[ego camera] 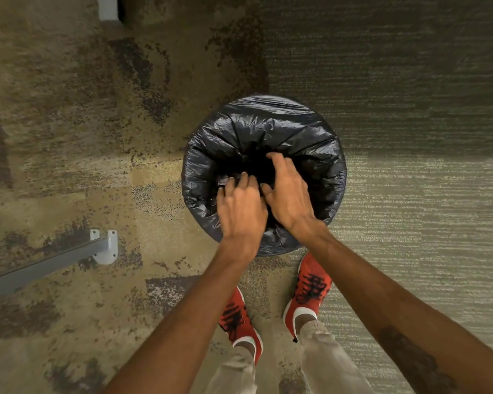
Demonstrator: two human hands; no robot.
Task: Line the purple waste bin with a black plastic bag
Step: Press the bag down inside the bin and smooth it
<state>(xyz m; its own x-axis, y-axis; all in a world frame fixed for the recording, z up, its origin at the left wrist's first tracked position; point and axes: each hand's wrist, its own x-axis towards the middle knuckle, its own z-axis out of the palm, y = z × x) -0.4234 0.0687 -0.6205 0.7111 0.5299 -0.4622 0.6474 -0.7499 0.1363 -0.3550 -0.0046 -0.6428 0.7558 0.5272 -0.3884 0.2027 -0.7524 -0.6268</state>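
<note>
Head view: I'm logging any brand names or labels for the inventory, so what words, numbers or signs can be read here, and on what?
None can be read.
black plastic bag: plain glossy film, no print showing.
red shoes: black laces only, no legible brand mark.
grey metal bracket: bare, no label.
carpet: pattern only, no text.
The left hand and right hand cover part of the bag, so anything under them is hidden.

Bag-covered bin (310, 123) on patterned carpet (97, 137)

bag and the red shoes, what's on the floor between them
Nothing: in the head view only bare carpet shows between the black bag and the red shoes.
</note>
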